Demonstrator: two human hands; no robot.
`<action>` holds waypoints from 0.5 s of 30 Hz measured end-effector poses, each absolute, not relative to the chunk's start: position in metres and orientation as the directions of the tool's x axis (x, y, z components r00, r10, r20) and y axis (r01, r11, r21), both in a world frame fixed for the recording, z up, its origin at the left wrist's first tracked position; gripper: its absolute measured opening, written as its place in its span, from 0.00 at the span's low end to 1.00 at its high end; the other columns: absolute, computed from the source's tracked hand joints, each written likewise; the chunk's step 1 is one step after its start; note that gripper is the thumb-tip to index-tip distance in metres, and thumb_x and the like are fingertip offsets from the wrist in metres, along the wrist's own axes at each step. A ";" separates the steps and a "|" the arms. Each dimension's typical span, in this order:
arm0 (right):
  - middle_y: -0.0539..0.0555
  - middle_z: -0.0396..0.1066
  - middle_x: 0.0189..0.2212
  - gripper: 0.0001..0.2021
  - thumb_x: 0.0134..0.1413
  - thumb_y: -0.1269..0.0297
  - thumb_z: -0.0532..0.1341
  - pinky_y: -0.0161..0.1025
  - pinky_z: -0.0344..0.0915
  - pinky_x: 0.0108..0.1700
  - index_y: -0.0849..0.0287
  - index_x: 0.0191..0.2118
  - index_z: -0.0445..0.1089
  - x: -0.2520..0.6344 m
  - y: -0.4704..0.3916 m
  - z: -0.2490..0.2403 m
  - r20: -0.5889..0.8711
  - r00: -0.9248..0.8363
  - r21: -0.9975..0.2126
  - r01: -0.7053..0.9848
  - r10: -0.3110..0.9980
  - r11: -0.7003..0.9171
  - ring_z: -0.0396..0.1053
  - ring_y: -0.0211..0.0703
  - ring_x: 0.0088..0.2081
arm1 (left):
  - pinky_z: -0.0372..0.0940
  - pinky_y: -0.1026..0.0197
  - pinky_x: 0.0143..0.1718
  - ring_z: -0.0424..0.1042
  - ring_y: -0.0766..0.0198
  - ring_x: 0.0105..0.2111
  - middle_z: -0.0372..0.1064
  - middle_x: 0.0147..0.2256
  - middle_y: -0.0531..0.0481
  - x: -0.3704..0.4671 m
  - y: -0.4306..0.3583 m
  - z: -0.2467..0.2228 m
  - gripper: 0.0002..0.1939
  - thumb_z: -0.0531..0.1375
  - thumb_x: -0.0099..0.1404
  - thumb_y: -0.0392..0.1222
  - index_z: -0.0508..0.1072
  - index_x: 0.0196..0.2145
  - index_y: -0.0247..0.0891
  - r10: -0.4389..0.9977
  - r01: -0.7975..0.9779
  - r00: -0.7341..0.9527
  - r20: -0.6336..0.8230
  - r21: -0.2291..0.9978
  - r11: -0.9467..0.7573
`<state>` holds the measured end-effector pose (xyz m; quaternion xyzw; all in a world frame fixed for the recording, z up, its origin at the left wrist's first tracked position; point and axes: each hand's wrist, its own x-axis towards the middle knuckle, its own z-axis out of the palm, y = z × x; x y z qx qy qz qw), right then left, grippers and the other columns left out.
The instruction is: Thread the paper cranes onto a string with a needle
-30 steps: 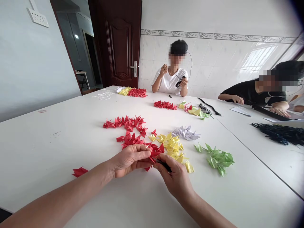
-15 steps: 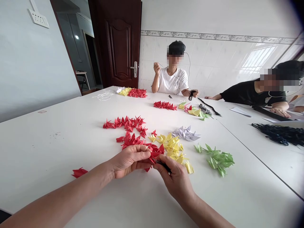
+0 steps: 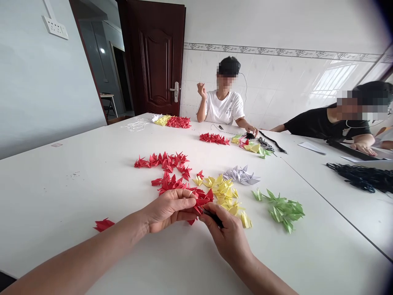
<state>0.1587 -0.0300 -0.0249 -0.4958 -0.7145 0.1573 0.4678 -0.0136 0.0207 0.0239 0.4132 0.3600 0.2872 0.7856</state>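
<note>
My left hand (image 3: 172, 209) is closed on a folded red paper crane (image 3: 201, 203), thumb and fingers pinching it from the left. In my right hand (image 3: 227, 229) is a slim black pair of tweezers (image 3: 214, 218), its tip against the crane; the tip's exact position is partly hidden by the paper and fingers. Just beyond my hands lie red paper cranes (image 3: 172, 182), with yellow cranes (image 3: 225, 190) beside them on the right. A single red crane (image 3: 103, 224) lies near my left forearm.
White cranes (image 3: 241, 175) and green cranes (image 3: 285, 209) lie to the right on the white table (image 3: 61, 192). Dark cords (image 3: 359, 176) are at the right edge. Across the table sit a person in a white shirt (image 3: 223, 107) and one in black (image 3: 325, 123).
My hands keep almost the same pose around the crane, and the view has shifted slightly. The person opposite has lowered one hand, with black cord, to the table.
</note>
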 end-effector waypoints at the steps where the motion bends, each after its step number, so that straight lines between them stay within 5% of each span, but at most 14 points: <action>1: 0.51 0.72 0.28 0.04 0.56 0.64 0.56 0.33 0.65 0.28 0.56 0.36 0.67 0.159 -0.030 -0.025 0.508 -0.070 -0.692 0.560 0.858 0.455 0.69 0.40 0.28 | 0.66 0.59 0.39 0.72 0.64 0.31 0.71 0.28 0.52 -0.014 0.021 0.024 0.08 0.66 0.52 0.39 0.71 0.29 0.36 0.748 -0.151 0.578 -0.325 0.859 0.490; 10: 0.51 0.73 0.29 0.06 0.54 0.64 0.58 0.34 0.65 0.29 0.57 0.38 0.67 0.159 -0.030 -0.025 0.450 -0.081 -0.695 0.593 0.889 0.406 0.69 0.41 0.28 | 0.60 0.68 0.26 0.65 0.71 0.25 0.66 0.27 0.55 -0.030 0.038 0.035 0.10 0.65 0.52 0.42 0.71 0.33 0.39 0.939 -0.073 0.329 -0.097 0.989 0.128; 15: 0.51 0.72 0.28 0.05 0.53 0.64 0.58 0.34 0.64 0.28 0.57 0.36 0.67 0.155 -0.032 -0.021 0.374 -0.162 -0.689 0.611 0.913 0.390 0.69 0.41 0.28 | 0.62 0.65 0.37 0.66 0.65 0.37 0.67 0.39 0.49 -0.042 0.051 0.036 0.14 0.63 0.54 0.40 0.69 0.39 0.39 0.972 0.073 0.183 0.149 0.984 -0.164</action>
